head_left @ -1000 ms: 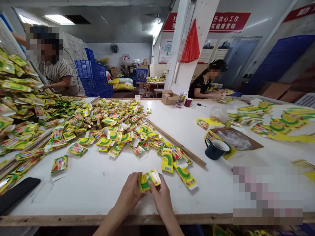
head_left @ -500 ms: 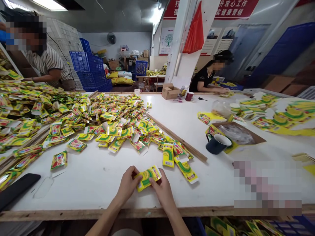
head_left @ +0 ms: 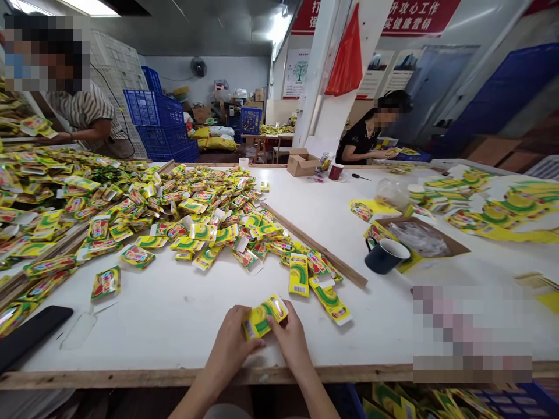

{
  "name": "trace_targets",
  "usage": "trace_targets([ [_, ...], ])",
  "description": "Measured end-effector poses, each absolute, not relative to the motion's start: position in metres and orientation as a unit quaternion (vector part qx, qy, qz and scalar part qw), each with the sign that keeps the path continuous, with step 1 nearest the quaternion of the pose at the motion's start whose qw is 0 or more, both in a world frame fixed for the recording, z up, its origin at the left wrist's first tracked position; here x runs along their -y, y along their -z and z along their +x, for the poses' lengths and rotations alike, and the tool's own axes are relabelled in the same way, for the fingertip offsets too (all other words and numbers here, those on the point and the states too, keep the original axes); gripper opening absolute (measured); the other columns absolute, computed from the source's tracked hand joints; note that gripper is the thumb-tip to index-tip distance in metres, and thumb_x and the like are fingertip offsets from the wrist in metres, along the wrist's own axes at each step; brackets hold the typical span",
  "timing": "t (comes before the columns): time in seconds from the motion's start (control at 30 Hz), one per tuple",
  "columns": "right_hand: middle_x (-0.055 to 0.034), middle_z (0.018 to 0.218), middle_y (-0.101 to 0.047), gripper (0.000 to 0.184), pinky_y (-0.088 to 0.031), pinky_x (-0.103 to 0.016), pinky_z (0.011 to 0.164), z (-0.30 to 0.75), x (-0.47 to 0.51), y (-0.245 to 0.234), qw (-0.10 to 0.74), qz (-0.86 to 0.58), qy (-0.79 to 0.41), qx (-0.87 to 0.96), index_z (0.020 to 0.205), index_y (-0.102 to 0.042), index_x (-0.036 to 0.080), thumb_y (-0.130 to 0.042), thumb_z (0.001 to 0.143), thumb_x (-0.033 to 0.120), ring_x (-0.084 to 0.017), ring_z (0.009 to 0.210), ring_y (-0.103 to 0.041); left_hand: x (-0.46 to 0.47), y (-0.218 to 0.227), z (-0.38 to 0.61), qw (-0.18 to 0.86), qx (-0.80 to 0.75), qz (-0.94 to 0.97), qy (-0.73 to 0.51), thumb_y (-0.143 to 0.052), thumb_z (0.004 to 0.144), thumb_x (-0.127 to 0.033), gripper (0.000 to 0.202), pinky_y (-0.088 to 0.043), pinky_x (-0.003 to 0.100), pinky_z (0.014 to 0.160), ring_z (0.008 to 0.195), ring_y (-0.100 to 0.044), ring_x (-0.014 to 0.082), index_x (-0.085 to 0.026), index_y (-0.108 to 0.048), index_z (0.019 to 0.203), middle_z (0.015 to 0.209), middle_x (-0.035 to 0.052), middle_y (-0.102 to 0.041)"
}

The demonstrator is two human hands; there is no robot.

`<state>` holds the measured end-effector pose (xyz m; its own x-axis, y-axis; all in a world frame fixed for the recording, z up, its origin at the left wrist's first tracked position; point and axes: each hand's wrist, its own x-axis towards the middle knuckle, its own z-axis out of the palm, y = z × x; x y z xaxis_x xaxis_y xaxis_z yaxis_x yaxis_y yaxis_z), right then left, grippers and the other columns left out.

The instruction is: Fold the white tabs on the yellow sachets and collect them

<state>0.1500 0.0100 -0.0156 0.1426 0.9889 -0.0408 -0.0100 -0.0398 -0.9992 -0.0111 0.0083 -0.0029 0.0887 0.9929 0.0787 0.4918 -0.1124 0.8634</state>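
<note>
A small yellow cardboard box [head_left: 264, 316] with a green and yellow ring pattern is held above the white table, close to its front edge. My right hand [head_left: 292, 338] grips its right end, thumb across the front face. At the box's left end, my left hand [head_left: 233, 338] curls its fingers against it, while the left thumb lies below the lower edge. Just beyond my hands lie an upright-facing yellow box [head_left: 299, 276] and a slanted one [head_left: 331, 301] with a white end flap showing.
A large heap of similar boxes [head_left: 205, 203] covers the table's left and middle. A wooden strip [head_left: 317, 245] borders it. To the right stand a dark mug [head_left: 386, 256] and an open carton with clear plastic [head_left: 419, 237]. A phone [head_left: 35, 337] lies front left. Two people work farther back.
My left thumb has come off the box's front face and moved down below it. The left hand has rolled slightly; the right hand keeps its grip.
</note>
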Motion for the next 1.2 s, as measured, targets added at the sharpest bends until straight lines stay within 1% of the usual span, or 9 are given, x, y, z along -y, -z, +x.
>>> trace_targets([
  [0.07,-0.0065,0.091,-0.072,0.036,-0.056,-0.036,0.073,0.15,-0.01,0.017,0.53,-0.542,-0.476,0.446,0.103,-0.054,0.019,-0.067,0.072,0.03,-0.026,0.084,-0.068,-0.002,0.005,-0.009,0.295,-0.567,0.684,-0.352,-0.073,0.059,-0.016,0.049,-0.048,0.043,0.09,0.101,-0.059,0.0287,-0.019,-0.061,0.106,0.106,0.0091,-0.065],
  [0.13,-0.0073,0.094,-0.072,0.038,-0.056,-0.037,0.075,0.15,-0.01,0.018,0.534,-0.544,-0.477,0.437,0.104,-0.053,0.019,-0.069,0.071,0.031,-0.027,0.086,-0.068,0.001,0.008,-0.007,0.267,-0.563,0.703,-0.343,-0.07,0.063,-0.015,0.05,-0.048,0.045,0.092,0.104,-0.059,0.0291,-0.019,-0.06,0.112,0.11,0.0109,-0.065],
  [0.37,-0.0089,0.098,-0.071,0.04,-0.056,-0.038,0.079,0.147,-0.008,0.014,0.542,-0.531,-0.491,0.428,0.105,-0.053,0.019,-0.069,0.073,0.036,-0.027,0.091,-0.068,-0.001,0.017,-0.009,0.241,-0.557,0.718,-0.342,-0.066,0.068,-0.017,0.048,-0.049,0.048,0.094,0.105,-0.062,0.0305,-0.018,-0.062,0.116,0.113,0.0136,-0.067],
  [0.47,-0.0098,0.101,-0.069,0.041,-0.056,-0.035,0.076,0.142,-0.002,0.007,0.556,-0.509,-0.497,0.43,0.111,-0.051,0.018,-0.064,0.08,0.042,-0.024,0.089,-0.067,0.001,0.007,-0.012,0.296,-0.536,0.702,-0.365,-0.064,0.075,-0.024,0.046,-0.046,0.048,0.099,0.111,-0.061,0.0306,-0.021,-0.061,0.12,0.119,0.0127,-0.067],
  [0.57,-0.0108,0.108,-0.065,0.047,-0.057,-0.031,0.068,0.138,0.005,-0.001,0.571,-0.493,-0.486,0.441,0.124,-0.046,0.019,-0.058,0.086,0.044,-0.021,0.083,-0.066,0.004,-0.012,-0.011,0.444,-0.467,0.662,-0.384,-0.056,0.085,-0.033,0.041,-0.044,0.043,0.102,0.114,-0.059,0.0283,-0.022,-0.06,0.124,0.122,0.0095,-0.067],
  [0.67,-0.0098,0.109,-0.064,0.044,-0.056,-0.028,0.063,0.134,0.009,-0.004,0.555,-0.507,-0.458,0.473,0.12,-0.052,0.02,-0.062,0.083,0.041,-0.018,0.074,-0.063,0.004,-0.025,-0.007,0.548,-0.404,0.606,-0.411,-0.054,0.087,-0.041,0.041,-0.048,0.041,0.096,0.106,-0.063,0.0287,-0.018,-0.063,0.119,0.116,0.0097,-0.07],
  [0.77,-0.0077,0.103,-0.066,0.043,-0.054,-0.027,0.058,0.13,0.009,-0.002,0.547,-0.531,-0.441,0.475,0.116,-0.055,0.02,-0.067,0.078,0.037,-0.016,0.065,-0.06,0.003,-0.021,-0.003,0.555,-0.427,0.572,-0.427,-0.06,0.082,-0.047,0.042,-0.049,0.04,0.091,0.097,-0.064,0.0287,-0.015,-0.066,0.109,0.105,0.0106,-0.073],
  [0.97,-0.0057,0.086,-0.069,0.033,-0.052,-0.028,0.066,0.133,0.004,-0.002,0.525,-0.518,-0.475,0.48,0.102,-0.064,0.017,-0.063,0.081,0.042,-0.019,0.07,-0.061,0.0,-0.001,-0.006,0.679,-0.405,0.462,-0.401,-0.064,0.074,-0.058,0.055,-0.053,0.037,0.075,0.086,-0.065,0.0256,-0.013,-0.064,0.106,0.095,0.01,-0.071],
  [1.2,-0.0041,0.077,-0.068,0.027,-0.05,-0.027,0.06,0.132,0.004,-0.003,0.523,-0.534,-0.474,0.466,0.09,-0.064,0.016,-0.066,0.076,0.039,-0.019,0.064,-0.059,-0.003,0.003,-0.007,0.58,-0.461,0.533,-0.409,-0.068,0.075,-0.05,0.04,-0.05,0.029,0.07,0.079,-0.063,0.0231,-0.013,-0.065,0.09,0.082,0.0074,-0.07],
])
